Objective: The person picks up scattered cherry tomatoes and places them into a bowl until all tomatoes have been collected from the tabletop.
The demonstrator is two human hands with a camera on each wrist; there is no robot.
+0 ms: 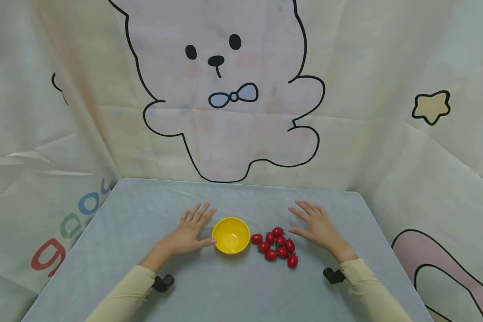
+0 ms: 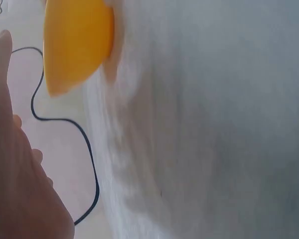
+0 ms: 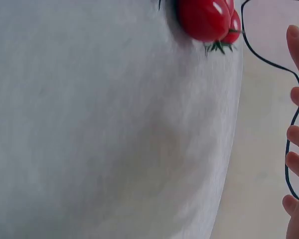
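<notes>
A yellow bowl stands on the table in the head view, and its outer side shows in the left wrist view. Just right of it lies a loose cluster of several red cherry tomatoes with green stems. My left hand hovers at the bowl's left with fingers spread, its thumb near the rim; whether it touches cannot be told. On the tomatoes' right, my right hand is held with fingers extended and nothing in it. Two tomatoes show clearly in the right wrist view, apart from that hand.
A pale blue-grey cloth covers the table. Behind it hangs a cream curtain with a cartoon bear print, and similar fabric closes both sides. Black mounts are strapped at the wrists.
</notes>
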